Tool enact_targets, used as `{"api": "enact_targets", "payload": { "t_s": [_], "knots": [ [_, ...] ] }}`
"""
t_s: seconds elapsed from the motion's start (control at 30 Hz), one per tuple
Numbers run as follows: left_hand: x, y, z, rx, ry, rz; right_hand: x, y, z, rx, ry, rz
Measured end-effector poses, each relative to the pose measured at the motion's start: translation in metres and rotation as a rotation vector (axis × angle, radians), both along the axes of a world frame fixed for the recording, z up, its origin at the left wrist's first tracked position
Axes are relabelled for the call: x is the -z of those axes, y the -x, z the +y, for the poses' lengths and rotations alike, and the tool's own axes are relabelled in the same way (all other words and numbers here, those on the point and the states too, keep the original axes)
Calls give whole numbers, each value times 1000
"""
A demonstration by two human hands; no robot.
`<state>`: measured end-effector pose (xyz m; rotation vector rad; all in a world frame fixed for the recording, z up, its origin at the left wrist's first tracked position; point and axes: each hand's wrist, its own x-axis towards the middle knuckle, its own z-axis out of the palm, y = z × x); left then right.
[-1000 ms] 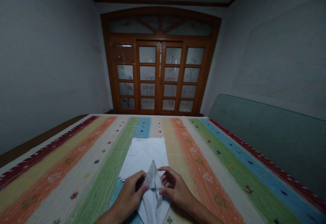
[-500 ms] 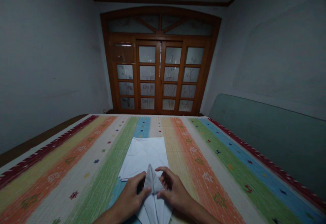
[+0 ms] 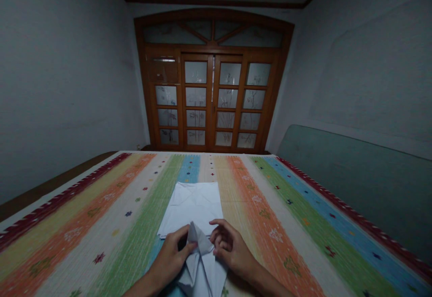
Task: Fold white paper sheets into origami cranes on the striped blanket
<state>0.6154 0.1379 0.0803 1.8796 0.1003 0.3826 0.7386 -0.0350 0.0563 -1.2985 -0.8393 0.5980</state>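
"Folded white paper [image 3: 207,267]: where's it at, & what shape?"

"Btm centre of view, b/w the hands, over the near part of the striped tablecloth [image 3: 111,216]. 1 pc, smooth & matte, creased lengthwise, w/ narrow pointed flaps. 1 flap stands up to a tip; lower end runs out of view."

"Hands? How many?"

"2, both bare. L hand [image 3: 170,256] has the flap pinched, thumb on front, fingers behind. R hand [image 3: 234,249] is half curled at the paper's R edge, index finger sticking out; can't tell if it's gripping."

"Other paper?"

"1 stack of white sheets [image 3: 195,202], just beyond the tip, flat, approx. squarish, faint creases on top. Several edges show at its lower L corner, too fine to count."

"Cloth details?"

"Woven-looking, w/ small star & leaf motifs. 2 dark-red bands at the sides, 2 orange stripes, 2 green, 2 blue, plus yellow & cream."

"Bkgd?"

"Brown wooden doors [image 3: 209,121] under 1 arched frame, 15 rectangular glass panes [image 3: 195,96] w/ plant designs. 1 grey-green panel [image 3: 354,184], rounded corner, on R."
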Motion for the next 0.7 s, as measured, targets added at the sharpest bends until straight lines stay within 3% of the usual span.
{"api": "enact_targets", "payload": {
  "t_s": [0.2,0.5,0.7],
  "knots": [
    [7,3,-1,-41,19,21,-3,3,0,40,50,-49],
    [-7,8,-16,-63,-63,11,-1,9,3,-4,42,-97],
    [-2,8,-20,-130,-97,61,-2,12,0,-34,25,-105]
  ]
}}
